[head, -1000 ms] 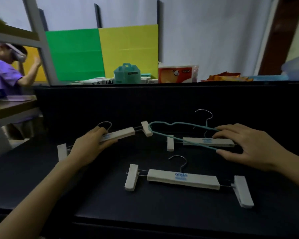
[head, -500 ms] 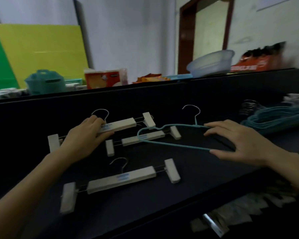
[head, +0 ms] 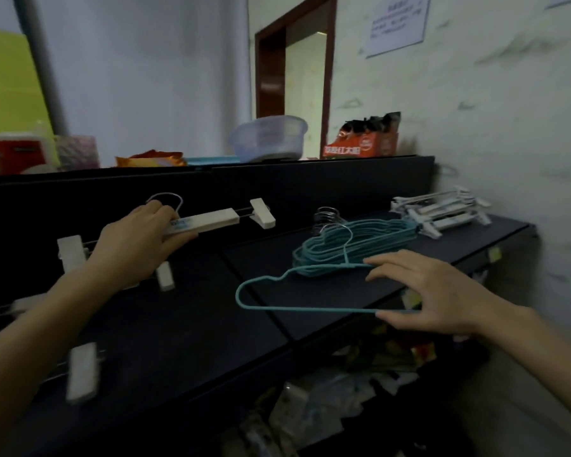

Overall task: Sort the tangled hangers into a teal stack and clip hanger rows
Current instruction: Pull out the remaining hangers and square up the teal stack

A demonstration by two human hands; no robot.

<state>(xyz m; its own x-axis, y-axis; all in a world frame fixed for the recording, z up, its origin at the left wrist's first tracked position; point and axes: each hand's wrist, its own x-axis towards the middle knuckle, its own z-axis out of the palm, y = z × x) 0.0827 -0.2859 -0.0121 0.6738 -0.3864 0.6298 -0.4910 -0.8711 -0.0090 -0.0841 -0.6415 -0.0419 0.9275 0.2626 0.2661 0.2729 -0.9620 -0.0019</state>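
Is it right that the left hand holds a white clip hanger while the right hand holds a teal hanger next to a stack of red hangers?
Not quite: in the head view the stack is teal, not red. The left hand does hold a white clip hanger, and the right hand holds a teal hanger.

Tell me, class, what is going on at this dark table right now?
A person is sorting hangers with both hands. The right hand holds a single teal hanger by one end, just in front of the teal stack. The left hand grips a white clip hanger by its bar, near the back panel. A pile of clip hangers lies at the far right of the table, and blurred white clips show near the front left.
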